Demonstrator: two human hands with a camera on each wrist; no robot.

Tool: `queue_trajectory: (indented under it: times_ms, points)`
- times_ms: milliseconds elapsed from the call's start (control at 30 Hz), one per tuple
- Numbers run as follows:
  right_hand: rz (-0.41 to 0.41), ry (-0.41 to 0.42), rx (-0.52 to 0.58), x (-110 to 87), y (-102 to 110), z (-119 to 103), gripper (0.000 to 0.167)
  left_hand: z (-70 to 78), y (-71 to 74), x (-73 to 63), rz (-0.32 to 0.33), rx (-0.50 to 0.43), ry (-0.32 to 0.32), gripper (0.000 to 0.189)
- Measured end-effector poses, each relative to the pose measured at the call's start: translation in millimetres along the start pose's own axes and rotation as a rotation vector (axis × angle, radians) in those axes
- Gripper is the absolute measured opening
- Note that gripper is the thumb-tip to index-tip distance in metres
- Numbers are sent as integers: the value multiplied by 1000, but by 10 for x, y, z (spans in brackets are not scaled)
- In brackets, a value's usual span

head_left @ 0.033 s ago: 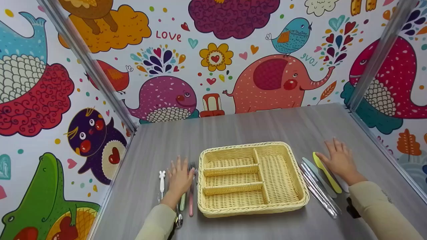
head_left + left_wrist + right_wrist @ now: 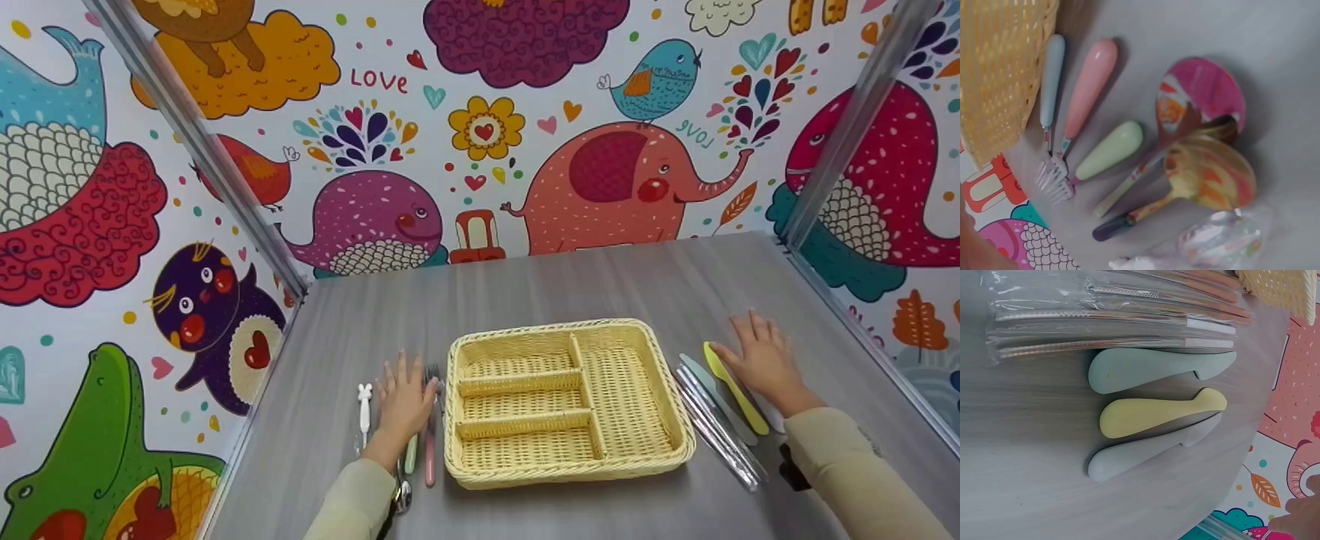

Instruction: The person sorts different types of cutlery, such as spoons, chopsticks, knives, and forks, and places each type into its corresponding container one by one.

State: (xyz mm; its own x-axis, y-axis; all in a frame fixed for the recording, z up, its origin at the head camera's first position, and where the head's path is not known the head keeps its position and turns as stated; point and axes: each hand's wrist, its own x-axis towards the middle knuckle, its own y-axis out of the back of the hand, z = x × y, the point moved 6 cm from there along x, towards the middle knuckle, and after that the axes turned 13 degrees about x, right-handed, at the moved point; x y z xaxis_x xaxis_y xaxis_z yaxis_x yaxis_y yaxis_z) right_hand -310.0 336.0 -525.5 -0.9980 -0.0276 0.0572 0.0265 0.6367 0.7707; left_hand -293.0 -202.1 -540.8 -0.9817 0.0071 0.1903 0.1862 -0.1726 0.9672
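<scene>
My left hand (image 2: pixel 403 401) lies spread over cutlery to the left of a wicker basket (image 2: pixel 525 474). Below it, the left wrist view shows forks with a blue handle (image 2: pixel 1052 81), a pink handle (image 2: pixel 1092 84) and a green handle (image 2: pixel 1111 151). Two shiny spoons (image 2: pixel 1216 171) overlap there, beside a plastic-wrapped piece (image 2: pixel 1224 239). On the basket's other side, my right hand (image 2: pixel 766 366) rests with fingers spread, its thumb at the yellow knife (image 2: pixel 1151 413). A green knife (image 2: pixel 1145 370) and a pale grey knife (image 2: pixel 1143 453) flank the yellow one.
Plastic-wrapped metal sticks (image 2: pixel 716 427) lie between the basket and the knives. A white bunny-topped handle (image 2: pixel 364 405) stands out left of my left hand. Cartoon-printed walls (image 2: pixel 480 172) border the grey wood-grain table (image 2: pixel 540 289) at the back and sides.
</scene>
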Motion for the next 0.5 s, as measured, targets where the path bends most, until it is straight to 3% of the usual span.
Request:
queue_trajectory:
  times_ms: [500]
  points:
    - [-15,-6,20,-60,-50,25,80,-6,-50,-44,-28,20,14,54]
